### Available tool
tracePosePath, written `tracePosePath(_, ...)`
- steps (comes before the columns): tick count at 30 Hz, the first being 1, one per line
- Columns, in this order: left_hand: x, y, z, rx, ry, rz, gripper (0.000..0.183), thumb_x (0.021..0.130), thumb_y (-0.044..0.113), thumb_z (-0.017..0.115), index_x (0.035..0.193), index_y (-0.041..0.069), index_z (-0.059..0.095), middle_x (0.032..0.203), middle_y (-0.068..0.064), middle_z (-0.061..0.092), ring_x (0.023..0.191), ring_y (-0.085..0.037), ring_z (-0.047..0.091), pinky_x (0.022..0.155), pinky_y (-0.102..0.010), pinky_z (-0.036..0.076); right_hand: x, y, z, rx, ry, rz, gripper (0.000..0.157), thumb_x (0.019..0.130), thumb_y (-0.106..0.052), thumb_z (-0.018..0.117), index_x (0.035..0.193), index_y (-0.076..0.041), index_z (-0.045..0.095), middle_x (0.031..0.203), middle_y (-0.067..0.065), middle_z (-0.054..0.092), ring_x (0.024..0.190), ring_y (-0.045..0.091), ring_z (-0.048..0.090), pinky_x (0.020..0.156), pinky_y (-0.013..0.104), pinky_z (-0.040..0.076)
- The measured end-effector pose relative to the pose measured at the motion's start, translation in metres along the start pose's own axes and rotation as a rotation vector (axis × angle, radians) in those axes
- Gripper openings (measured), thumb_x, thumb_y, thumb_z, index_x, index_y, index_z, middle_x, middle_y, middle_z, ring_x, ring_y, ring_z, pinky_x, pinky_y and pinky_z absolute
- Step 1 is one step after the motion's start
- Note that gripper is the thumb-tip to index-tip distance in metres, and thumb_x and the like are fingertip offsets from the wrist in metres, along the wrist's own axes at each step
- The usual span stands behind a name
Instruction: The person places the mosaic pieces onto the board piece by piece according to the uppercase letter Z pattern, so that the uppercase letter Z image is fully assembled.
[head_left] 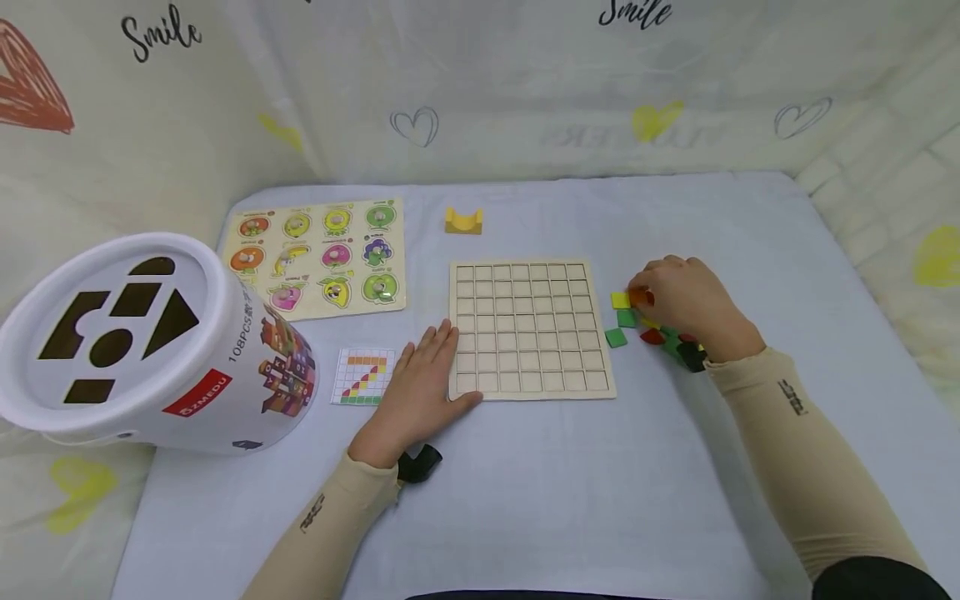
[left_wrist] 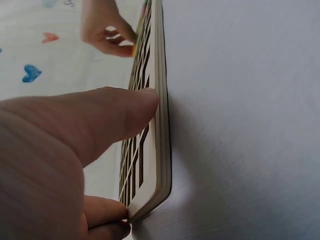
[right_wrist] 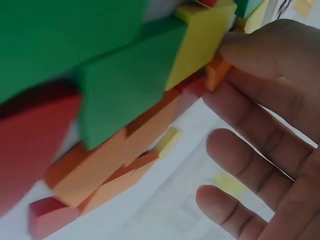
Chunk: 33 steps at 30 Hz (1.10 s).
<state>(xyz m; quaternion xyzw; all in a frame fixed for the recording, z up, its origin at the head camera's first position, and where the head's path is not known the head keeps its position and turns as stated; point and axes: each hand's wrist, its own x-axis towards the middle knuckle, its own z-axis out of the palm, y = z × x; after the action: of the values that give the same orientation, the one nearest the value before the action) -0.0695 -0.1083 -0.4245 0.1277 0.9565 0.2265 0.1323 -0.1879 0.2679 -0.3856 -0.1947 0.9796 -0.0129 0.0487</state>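
Observation:
A wooden grid board lies flat on the table. My left hand rests at its lower left corner with the fingers extended. The thumb touches the near edge, as the left wrist view also shows. To the right of the board, my right hand pinches a small orange tile between thumb and forefinger. Around that hand lies a cluster of small pieces, including a yellow tile, a green tile and a red piece. Part of the cluster is hidden under the hand.
A pattern card showing a coloured 7 lies left of the board. Behind it is a fruit picture board. A large white bucket with shaped holes in its lid stands at the left. A yellow arch block sits at the back.

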Motion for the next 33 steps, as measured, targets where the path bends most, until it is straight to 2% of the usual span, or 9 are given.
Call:
tracePosePath(6,-0.001,0.001,0.001,0.005,0.009,-0.014,0.102,0.092,0.054,0.075,0.166,0.007,0.022,0.176,-0.008,0.015,0.164,-0.032,0.014,0.132,-0.058,0.014,0.02,-0.014,-0.009,0.041,0.029,-0.038,0.026,0.087,-0.016,0.079,0.111,-0.007,0.08,0.111,0.015,0.076,0.1,0.036,0.064,0.085,0.053,0.053)
tracePosePath(15,0.0,0.006,0.007,0.037,0.033,-0.024,0.102,0.092,0.058,0.072,0.166,0.008,0.023,0.176,-0.005,0.016,0.164,-0.031,0.013,0.131,-0.059,0.014,0.066,-0.061,-0.013,0.147,0.042,-0.169,0.023,0.09,-0.017,0.08,0.111,-0.008,0.08,0.112,0.012,0.076,0.104,0.035,0.065,0.091,0.051,0.054)
tracePosePath(25,0.002,0.008,0.008,0.045,0.032,-0.025,0.101,0.092,0.059,0.071,0.166,0.009,0.024,0.176,-0.005,0.016,0.164,-0.031,0.014,0.131,-0.06,0.014,0.116,-0.126,-0.008,0.157,-0.021,-0.253,0.019,0.095,-0.021,0.077,0.11,-0.01,0.081,0.115,0.008,0.077,0.111,0.031,0.067,0.102,0.049,0.053)
tracePosePath(33,0.002,0.006,0.009,0.047,0.039,-0.026,0.101,0.092,0.059,0.071,0.166,0.009,0.023,0.176,-0.005,0.016,0.164,-0.031,0.013,0.131,-0.06,0.013,0.137,-0.149,-0.004,0.102,-0.029,-0.274,0.017,0.096,-0.021,0.075,0.109,-0.013,0.082,0.113,0.006,0.079,0.112,0.029,0.068,0.103,0.049,0.054)
